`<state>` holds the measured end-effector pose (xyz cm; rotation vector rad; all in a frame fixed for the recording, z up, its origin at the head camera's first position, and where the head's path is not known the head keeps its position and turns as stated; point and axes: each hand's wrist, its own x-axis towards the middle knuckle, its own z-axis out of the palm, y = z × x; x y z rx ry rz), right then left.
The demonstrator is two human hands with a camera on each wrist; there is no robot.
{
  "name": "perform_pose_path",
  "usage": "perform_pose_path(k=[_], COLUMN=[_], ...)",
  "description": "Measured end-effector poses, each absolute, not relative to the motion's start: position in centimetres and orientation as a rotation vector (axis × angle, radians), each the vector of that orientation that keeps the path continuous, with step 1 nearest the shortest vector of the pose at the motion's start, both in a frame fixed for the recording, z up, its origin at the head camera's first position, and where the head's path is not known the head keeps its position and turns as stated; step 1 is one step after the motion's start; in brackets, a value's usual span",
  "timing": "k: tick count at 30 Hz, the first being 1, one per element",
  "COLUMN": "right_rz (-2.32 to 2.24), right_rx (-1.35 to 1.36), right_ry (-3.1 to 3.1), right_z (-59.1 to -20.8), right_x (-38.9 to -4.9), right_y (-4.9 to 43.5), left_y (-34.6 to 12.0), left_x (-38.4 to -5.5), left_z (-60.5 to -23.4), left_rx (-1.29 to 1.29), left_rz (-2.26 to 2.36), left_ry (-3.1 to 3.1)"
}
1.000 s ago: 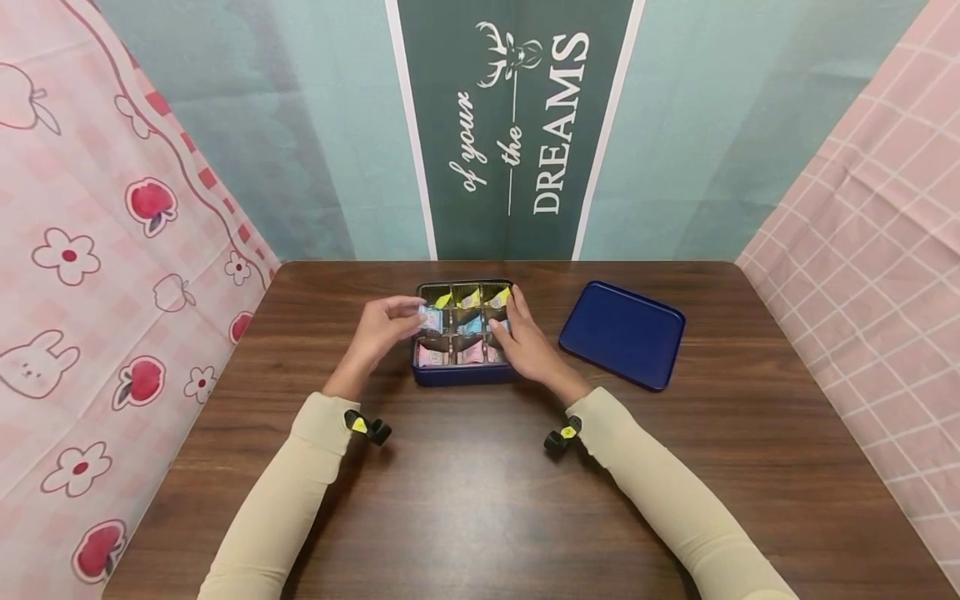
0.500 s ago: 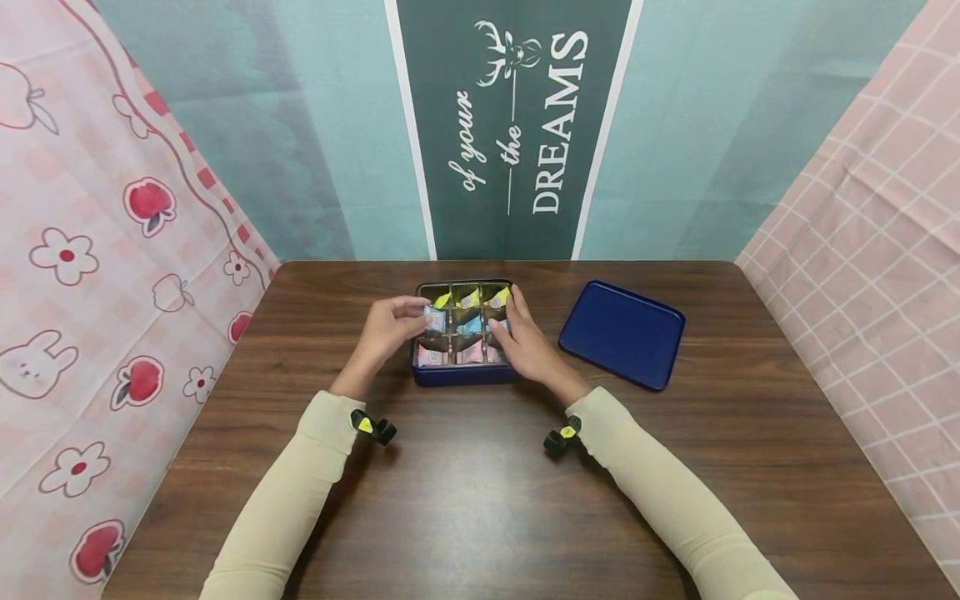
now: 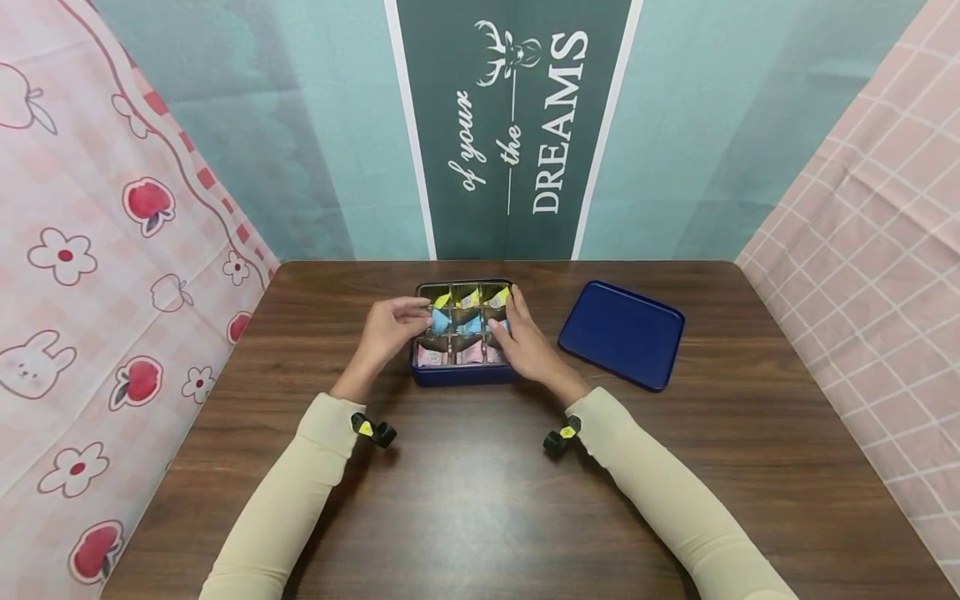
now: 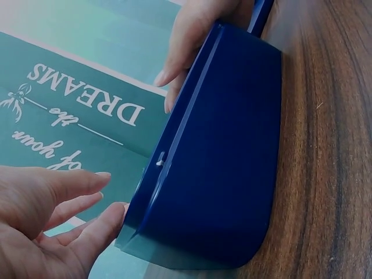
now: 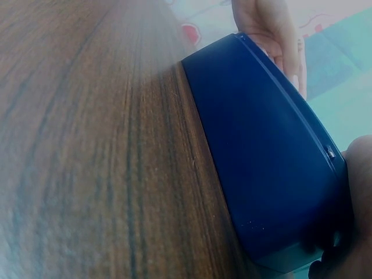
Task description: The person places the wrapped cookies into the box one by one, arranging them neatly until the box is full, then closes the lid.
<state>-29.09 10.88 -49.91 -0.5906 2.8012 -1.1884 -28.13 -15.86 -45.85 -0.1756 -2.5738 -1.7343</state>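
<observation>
A dark blue tin box with a clear divided insert stands on the table. Yellow-wrapped candies lie in its back row and pink-wrapped ones in the front row. In the middle row, a blue-wrapped candy sits in the left compartment, beside my left hand. That hand's thumb is at the box rim, apart from the other fingers, with nothing visible between them. My right hand rests along the box's right side, fingers extended and thumb over the insert, partly covering the right column.
A blue lid lies on the wooden table to the right of the box. A teal curtain hangs behind; patterned cloths stand at the left and right. Each wrist carries a small black camera.
My left hand has moved slightly right and set the blue-wrapped candy into the middle row's left compartment, releasing it. The right hand has stayed on the box.
</observation>
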Motion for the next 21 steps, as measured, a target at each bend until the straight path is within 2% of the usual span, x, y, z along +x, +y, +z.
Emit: perform_pose_path(k=[14,21], right_rz=[-1.208,-1.266], right_rx=[-0.579,-0.542], right_ry=[2.778,2.752], right_z=[-49.9,-49.2], right_x=[-29.3,-29.1], right_y=[11.2,11.9], left_y=[-14.6,-12.4], left_x=[-26.9,-26.2], left_z=[-45.6,-45.0], left_rx=[-0.216,-0.359], left_rz=[-1.645,-1.546], left_ry=[-2.301,-2.349])
